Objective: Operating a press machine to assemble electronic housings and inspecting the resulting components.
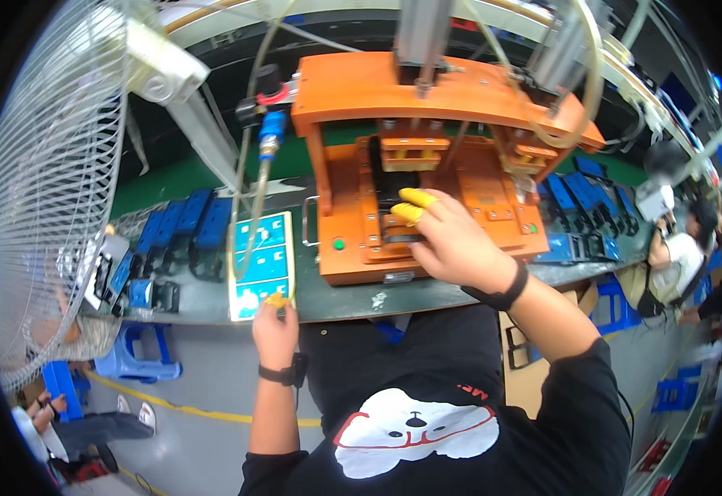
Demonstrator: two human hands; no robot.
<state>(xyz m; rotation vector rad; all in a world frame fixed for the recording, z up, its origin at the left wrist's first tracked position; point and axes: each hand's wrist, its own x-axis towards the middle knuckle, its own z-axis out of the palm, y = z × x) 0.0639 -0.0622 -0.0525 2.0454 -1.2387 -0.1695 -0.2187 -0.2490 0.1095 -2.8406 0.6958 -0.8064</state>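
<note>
My right hand [456, 240], with yellow finger cots on two fingers, reaches into the orange press [344, 256]. Those fingers stretch out over a black part [396, 183] lying in the fixture under the press head; whether they touch it is unclear. My left hand [276, 337] is at the near edge of a pale sheet with blue label-like rectangles [273, 263]. Its fingertips, also in yellow cots, are drawn together there. What they pinch, if anything, is too small to make out.
Blue and black housings [181, 221] stand on the green bench left of the sheet, and more blue housings [580, 198] to the right. A hose with a blue fitting [272, 136] hangs left of the press. A large fan guard [55, 182] fills the far left. People sit nearby.
</note>
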